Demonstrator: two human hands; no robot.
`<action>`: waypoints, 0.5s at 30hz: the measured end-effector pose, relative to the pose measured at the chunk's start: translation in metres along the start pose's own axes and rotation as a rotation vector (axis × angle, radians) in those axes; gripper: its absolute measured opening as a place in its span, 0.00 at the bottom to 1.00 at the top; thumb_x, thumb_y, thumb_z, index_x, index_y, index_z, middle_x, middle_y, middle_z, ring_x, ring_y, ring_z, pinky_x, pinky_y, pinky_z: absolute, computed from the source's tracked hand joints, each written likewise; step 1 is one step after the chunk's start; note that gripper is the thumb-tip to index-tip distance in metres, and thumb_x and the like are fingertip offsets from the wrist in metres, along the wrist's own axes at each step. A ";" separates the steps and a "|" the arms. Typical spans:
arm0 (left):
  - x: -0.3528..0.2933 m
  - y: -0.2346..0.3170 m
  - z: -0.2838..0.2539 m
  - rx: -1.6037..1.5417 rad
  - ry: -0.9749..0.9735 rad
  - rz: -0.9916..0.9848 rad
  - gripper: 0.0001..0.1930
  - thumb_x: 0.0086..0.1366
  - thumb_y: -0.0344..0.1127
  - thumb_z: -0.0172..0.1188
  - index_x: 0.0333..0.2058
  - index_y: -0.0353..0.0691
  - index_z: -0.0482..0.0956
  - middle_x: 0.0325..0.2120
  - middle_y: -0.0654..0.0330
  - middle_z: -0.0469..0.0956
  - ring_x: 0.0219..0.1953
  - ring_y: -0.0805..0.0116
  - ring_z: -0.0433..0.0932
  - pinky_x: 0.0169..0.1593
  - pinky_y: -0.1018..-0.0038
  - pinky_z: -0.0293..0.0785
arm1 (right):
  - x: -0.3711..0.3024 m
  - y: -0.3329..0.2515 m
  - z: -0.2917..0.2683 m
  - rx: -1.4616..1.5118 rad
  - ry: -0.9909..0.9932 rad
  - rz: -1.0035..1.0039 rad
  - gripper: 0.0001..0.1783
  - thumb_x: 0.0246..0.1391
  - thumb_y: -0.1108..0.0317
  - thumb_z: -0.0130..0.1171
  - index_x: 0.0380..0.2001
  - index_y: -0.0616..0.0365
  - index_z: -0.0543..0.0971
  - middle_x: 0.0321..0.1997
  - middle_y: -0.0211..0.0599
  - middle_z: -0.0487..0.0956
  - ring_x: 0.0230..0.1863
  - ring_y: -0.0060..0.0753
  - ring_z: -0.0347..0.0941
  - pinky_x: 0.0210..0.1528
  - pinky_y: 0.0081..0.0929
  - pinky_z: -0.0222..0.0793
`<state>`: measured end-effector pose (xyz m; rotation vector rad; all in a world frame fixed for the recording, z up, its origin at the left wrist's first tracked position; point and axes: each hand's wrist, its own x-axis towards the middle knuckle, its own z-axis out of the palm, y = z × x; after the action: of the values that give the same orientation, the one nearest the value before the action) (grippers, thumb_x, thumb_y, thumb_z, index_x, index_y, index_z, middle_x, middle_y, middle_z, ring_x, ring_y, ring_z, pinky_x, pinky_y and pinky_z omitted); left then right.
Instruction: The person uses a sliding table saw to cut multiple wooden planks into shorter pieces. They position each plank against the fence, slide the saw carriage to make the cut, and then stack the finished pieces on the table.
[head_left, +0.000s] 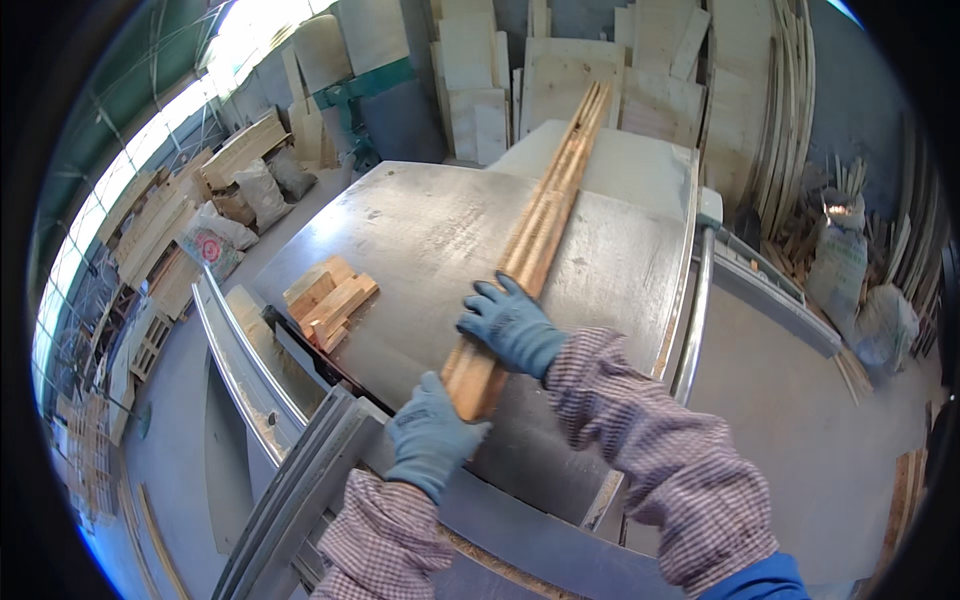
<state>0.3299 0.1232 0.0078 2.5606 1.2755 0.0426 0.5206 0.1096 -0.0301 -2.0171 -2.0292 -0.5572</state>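
A bundle of long, narrow wooden strips [548,215] lies lengthwise over the metal machine table [420,230], its far end reaching past the back. Gloved in blue-grey, my right hand [513,322] rests across the top of the strips near their close end, fingers curled over the left side. My left hand [432,437] is at the near end of the bundle, its fingers against the end and left edge; the thumb points right, below the strips. To the left on the table sits a small pile of short wooden blocks [328,302].
A metal rail [250,365] runs along the table's left, and a round bar [695,310] along its right. Wooden boards [570,85] lean on the back wall. Stacked planks and sacks [218,236] stand at left; more sacks [838,260] and scrap wood are at right.
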 end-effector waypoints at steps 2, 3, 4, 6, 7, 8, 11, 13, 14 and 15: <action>-0.024 0.015 -0.008 -0.050 0.012 0.008 0.40 0.40 0.52 0.74 0.46 0.37 0.63 0.40 0.47 0.74 0.41 0.50 0.78 0.43 0.60 0.75 | -0.014 -0.003 -0.041 -0.011 -0.139 -0.054 0.23 0.42 0.66 0.64 0.46 0.43 0.74 0.51 0.31 0.71 0.63 0.38 0.60 0.71 0.49 0.44; -0.037 0.017 -0.007 -0.068 0.012 -0.010 0.40 0.40 0.52 0.74 0.46 0.37 0.63 0.39 0.47 0.73 0.41 0.49 0.78 0.43 0.60 0.74 | -0.018 -0.008 -0.053 -0.008 -0.229 -0.077 0.33 0.33 0.66 0.70 0.49 0.44 0.73 0.53 0.34 0.69 0.65 0.40 0.59 0.72 0.50 0.42; -0.052 0.020 -0.006 -0.109 0.021 0.034 0.40 0.40 0.51 0.74 0.46 0.37 0.62 0.37 0.47 0.73 0.38 0.48 0.78 0.40 0.59 0.75 | -0.029 -0.011 -0.067 -0.023 -0.249 -0.081 0.33 0.33 0.66 0.70 0.49 0.44 0.73 0.53 0.34 0.70 0.64 0.40 0.59 0.72 0.50 0.42; -0.088 0.004 0.001 -0.144 0.049 0.076 0.38 0.41 0.52 0.73 0.44 0.36 0.64 0.37 0.46 0.73 0.36 0.48 0.78 0.37 0.59 0.75 | -0.047 -0.033 -0.061 -0.012 -0.196 -0.147 0.33 0.32 0.64 0.69 0.48 0.45 0.73 0.51 0.35 0.70 0.63 0.41 0.61 0.72 0.52 0.42; -0.109 -0.005 0.001 -0.154 0.042 0.084 0.37 0.41 0.53 0.72 0.44 0.35 0.64 0.37 0.45 0.74 0.35 0.48 0.78 0.37 0.59 0.76 | -0.053 -0.053 -0.081 -0.012 -0.252 -0.192 0.32 0.33 0.63 0.69 0.48 0.47 0.73 0.50 0.36 0.70 0.62 0.42 0.61 0.72 0.53 0.42; -0.135 -0.018 0.000 -0.192 0.021 0.078 0.39 0.42 0.53 0.72 0.45 0.33 0.65 0.37 0.44 0.74 0.36 0.48 0.78 0.37 0.59 0.75 | -0.060 -0.075 -0.096 0.037 -0.290 -0.206 0.33 0.32 0.64 0.69 0.48 0.48 0.73 0.49 0.37 0.70 0.61 0.42 0.62 0.72 0.54 0.42; -0.217 -0.071 -0.016 -0.178 -0.044 0.009 0.43 0.44 0.53 0.70 0.51 0.29 0.64 0.38 0.44 0.74 0.37 0.48 0.78 0.40 0.58 0.74 | -0.073 -0.156 -0.120 0.171 -0.337 -0.341 0.31 0.30 0.66 0.67 0.45 0.53 0.73 0.46 0.41 0.70 0.59 0.47 0.62 0.70 0.57 0.43; -0.270 -0.111 -0.020 -0.172 -0.065 -0.026 0.44 0.45 0.53 0.70 0.53 0.28 0.63 0.40 0.44 0.74 0.39 0.49 0.77 0.42 0.59 0.74 | -0.078 -0.211 -0.128 0.274 -0.383 -0.446 0.31 0.31 0.67 0.67 0.46 0.53 0.72 0.45 0.41 0.70 0.56 0.46 0.63 0.69 0.57 0.45; -0.294 -0.135 -0.018 -0.183 -0.043 -0.006 0.44 0.45 0.53 0.70 0.54 0.28 0.62 0.40 0.45 0.74 0.40 0.49 0.77 0.43 0.59 0.73 | -0.083 -0.234 -0.126 0.293 -0.382 -0.497 0.33 0.32 0.67 0.67 0.48 0.54 0.71 0.46 0.42 0.69 0.56 0.47 0.62 0.68 0.58 0.46; -0.319 -0.159 -0.018 -0.191 -0.013 0.004 0.45 0.45 0.52 0.69 0.55 0.28 0.62 0.41 0.45 0.74 0.41 0.49 0.77 0.45 0.59 0.73 | -0.088 -0.255 -0.128 0.348 -0.354 -0.535 0.34 0.32 0.67 0.66 0.50 0.54 0.70 0.47 0.43 0.69 0.57 0.49 0.61 0.68 0.58 0.46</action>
<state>0.0090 -0.0331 0.0143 2.3970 1.2002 0.1409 0.2560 -0.0189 0.0210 -1.4437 -2.6689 0.0903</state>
